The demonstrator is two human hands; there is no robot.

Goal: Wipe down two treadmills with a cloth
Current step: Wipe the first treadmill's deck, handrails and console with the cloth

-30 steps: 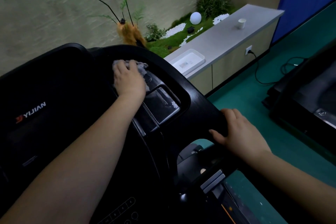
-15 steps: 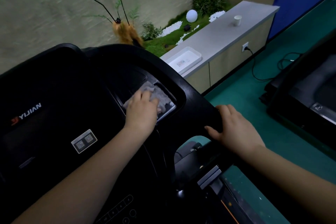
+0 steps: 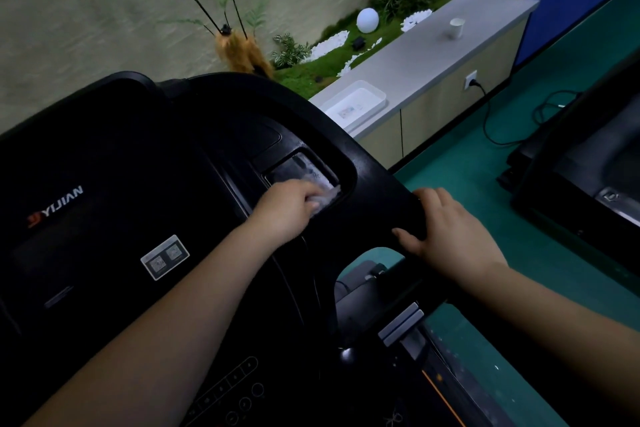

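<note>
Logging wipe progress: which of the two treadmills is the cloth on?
The near treadmill, marked YIJIAN: the left hand presses the cloth into its console tray. The second treadmill at right is untouched.

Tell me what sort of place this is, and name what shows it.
Probably a small indoor gym or fitness room. Two treadmills stand side by side: the near treadmill and a second treadmill, on green sports-style flooring, with a decorative indoor garden bed along the wall.
</note>
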